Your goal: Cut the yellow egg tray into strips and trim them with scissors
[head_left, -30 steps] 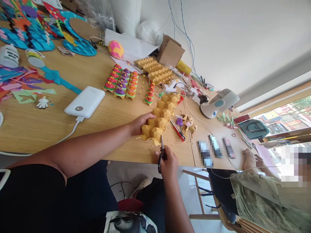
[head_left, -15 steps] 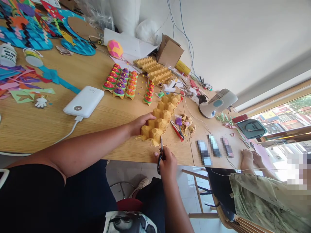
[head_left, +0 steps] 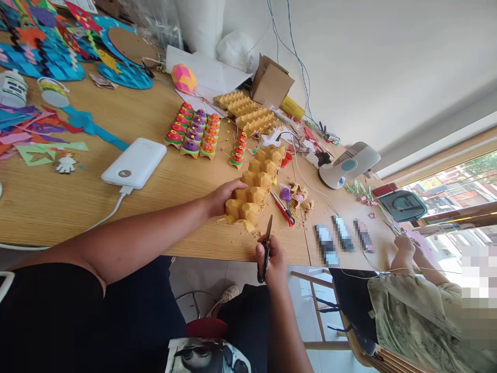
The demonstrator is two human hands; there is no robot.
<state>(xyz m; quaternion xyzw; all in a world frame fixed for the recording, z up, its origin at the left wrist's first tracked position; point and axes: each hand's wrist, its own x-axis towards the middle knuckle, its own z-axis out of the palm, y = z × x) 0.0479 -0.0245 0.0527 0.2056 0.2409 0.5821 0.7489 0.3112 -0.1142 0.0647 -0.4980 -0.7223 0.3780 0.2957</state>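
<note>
My left hand [head_left: 227, 197] grips the near left side of a yellow egg carton piece [head_left: 254, 189], a bumpy double row of cups tilted above the table. In my right hand [head_left: 275, 261] is a pair of dark-handled scissors [head_left: 267, 239], blades pointing up and away, close together. The blade tips are apart from the carton, just to the right of its near end. A red utility knife [head_left: 284, 210] lies on the table right of the carton, beside a small purple packet [head_left: 286, 193] and torn carton scraps [head_left: 306, 203].
Painted egg carton strips [head_left: 191, 130] and more yellow cartons [head_left: 248, 111] lie farther back. A white power bank [head_left: 134, 162] with a cable is at left. Several phones [head_left: 341, 233] and a white fan [head_left: 347, 166] are at right, near a co-worker's hands [head_left: 406, 248].
The scissors in my right hand have drawn away from the carton's near end, to the right. The carton has shifted slightly left. The co-worker's hands have moved to the right.
</note>
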